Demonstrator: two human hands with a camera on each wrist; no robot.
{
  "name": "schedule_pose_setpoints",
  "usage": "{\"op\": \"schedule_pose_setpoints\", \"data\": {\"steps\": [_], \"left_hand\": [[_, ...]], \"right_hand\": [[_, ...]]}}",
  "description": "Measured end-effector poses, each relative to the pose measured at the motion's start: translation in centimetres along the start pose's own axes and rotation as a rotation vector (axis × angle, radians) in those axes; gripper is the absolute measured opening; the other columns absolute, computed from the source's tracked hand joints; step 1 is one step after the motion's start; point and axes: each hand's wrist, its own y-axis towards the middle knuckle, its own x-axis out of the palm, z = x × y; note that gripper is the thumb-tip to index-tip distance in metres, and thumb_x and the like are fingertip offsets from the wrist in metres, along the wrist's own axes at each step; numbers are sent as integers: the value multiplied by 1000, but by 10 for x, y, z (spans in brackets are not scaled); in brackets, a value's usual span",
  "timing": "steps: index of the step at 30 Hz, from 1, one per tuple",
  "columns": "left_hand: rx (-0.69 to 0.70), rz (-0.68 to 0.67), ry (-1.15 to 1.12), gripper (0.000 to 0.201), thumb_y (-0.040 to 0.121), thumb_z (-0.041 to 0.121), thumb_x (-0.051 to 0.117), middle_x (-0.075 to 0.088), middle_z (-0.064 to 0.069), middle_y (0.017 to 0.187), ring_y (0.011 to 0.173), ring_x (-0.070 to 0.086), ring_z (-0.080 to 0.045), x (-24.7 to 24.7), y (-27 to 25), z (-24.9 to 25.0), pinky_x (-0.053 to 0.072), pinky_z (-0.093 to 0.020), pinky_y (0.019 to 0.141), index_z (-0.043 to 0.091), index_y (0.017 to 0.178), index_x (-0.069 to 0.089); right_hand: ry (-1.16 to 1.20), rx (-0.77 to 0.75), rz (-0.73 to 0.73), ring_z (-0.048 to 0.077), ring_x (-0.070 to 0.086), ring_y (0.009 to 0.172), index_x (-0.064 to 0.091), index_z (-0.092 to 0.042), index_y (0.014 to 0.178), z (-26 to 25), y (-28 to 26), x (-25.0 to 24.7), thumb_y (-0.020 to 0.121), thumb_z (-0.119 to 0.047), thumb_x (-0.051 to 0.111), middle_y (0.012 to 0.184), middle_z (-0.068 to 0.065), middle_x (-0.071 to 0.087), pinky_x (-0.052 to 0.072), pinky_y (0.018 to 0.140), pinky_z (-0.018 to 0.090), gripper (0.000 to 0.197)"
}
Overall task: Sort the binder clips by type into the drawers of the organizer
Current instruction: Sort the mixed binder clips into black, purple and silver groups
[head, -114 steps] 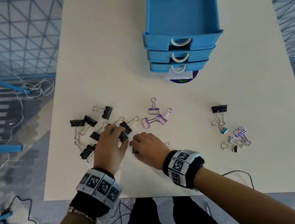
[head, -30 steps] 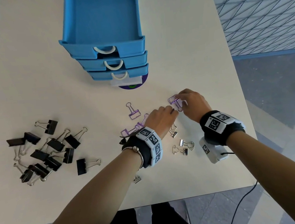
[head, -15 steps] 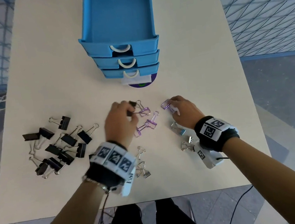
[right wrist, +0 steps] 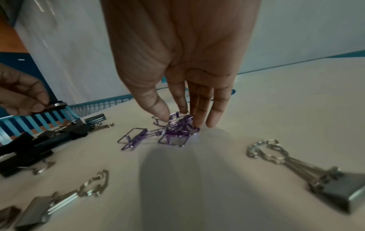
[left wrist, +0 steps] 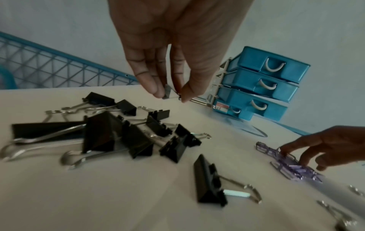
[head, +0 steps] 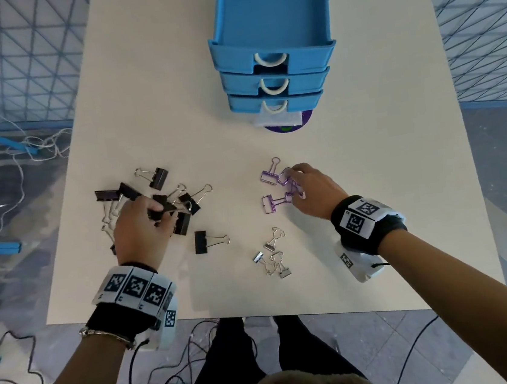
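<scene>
My left hand (head: 160, 211) hovers over the pile of black binder clips (head: 158, 177) on the left of the table and pinches one small black clip (left wrist: 167, 92) between thumb and fingertips. Another black clip (head: 202, 242) lies alone just right of the pile. My right hand (head: 291, 177) reaches down into the cluster of purple wire clips (head: 270, 204); its thumb and forefinger pinch one purple clip (right wrist: 174, 119) that rests among the others. Three small silver clips (head: 272, 252) lie nearer me, between my hands. The blue organizer (head: 271, 51) stands at the back.
The organizer has an open tray on top and three shut drawers with white loop handles (head: 274, 84) facing me. A white label and a purple disc (head: 286, 126) lie at its foot. The beige table (head: 155, 92) ends at a front edge near my wrists; cables run over the floor.
My left hand has carried a black clip from beside the purple clips leftward to the black pile. My right hand has brought a purple clip to the purple cluster.
</scene>
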Motion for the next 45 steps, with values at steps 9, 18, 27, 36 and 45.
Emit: {"op": "schedule_pose_setpoints", "data": {"steps": [9, 18, 27, 36, 45], "left_hand": [[-87, -66, 26, 18, 78, 10, 67, 55, -23, 99, 80, 56, -38, 11, -16, -21, 43, -40, 69, 1, 91, 58], [399, -169, 0, 44, 87, 22, 54, 44, -27, 130, 120, 42, -40, 23, -63, 16, 39, -45, 95, 3, 126, 44], [820, -506, 287, 77, 87, 56, 31, -8, -14, 153, 139, 8, -31, 89, -122, 25, 20, -47, 107, 13, 145, 8], [705, -486, 297, 82, 86, 68, 13, -22, -6, 152, 139, 3, -31, 124, -136, 45, 7, -42, 110, 11, 144, 11], [701, -504, 297, 69, 90, 51, 25, 11, -17, 152, 140, 4, -29, 140, -142, 83, 6, -42, 111, 8, 144, 16]], "right_hand": [[34, 7, 110, 37, 39, 123, 37, -12, 135, -3, -33, 5, 82, -10, 55, 143, 17, 36, 35, 99, 42, 56], [-51, 94, 222, 37, 19, 137, 22, -15, 142, 52, -101, 16, 82, -51, 45, 152, 18, 14, 23, 108, 50, 74], [-285, -16, 69, 26, 4, 140, -2, -22, 144, 88, -133, 40, 79, -76, 8, 152, 10, -2, 9, 111, 46, 85], [-366, -137, -19, 24, -3, 141, 0, -15, 145, 103, -119, 51, 76, -77, 19, 153, 9, -7, 1, 113, 44, 95], [-266, -246, 38, 23, -3, 139, 14, -5, 143, 72, -124, 80, 84, -53, 28, 151, 16, 5, 1, 112, 44, 77]]}}
